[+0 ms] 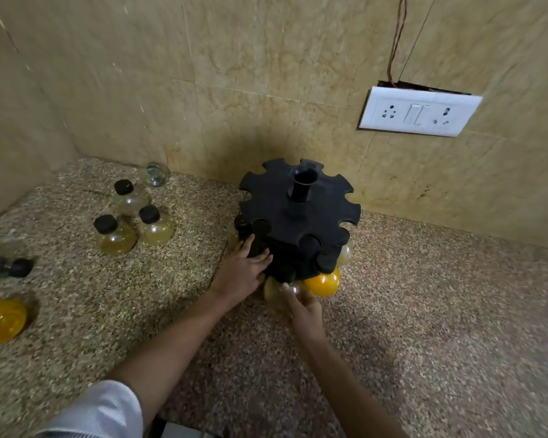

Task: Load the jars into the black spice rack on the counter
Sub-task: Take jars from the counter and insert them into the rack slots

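The black round spice rack point(298, 216) stands on the speckled counter near the back wall, with notches around its rim. Several jars hang in its lower tier, among them an orange one point(323, 283). My left hand point(242, 271) rests against the rack's left side, its fingers on a black-capped jar there. My right hand point(304, 308) grips a clear jar point(277, 290) at the rack's front lower edge. Three loose black-capped jars point(130, 222) stand on the counter to the left.
A capless clear jar point(154, 174) sits by the back wall. A dark jar point(4, 267) lies on its side at the far left, with a yellow jar point(0, 322) below it. A white socket plate point(419, 111) is on the wall at right.
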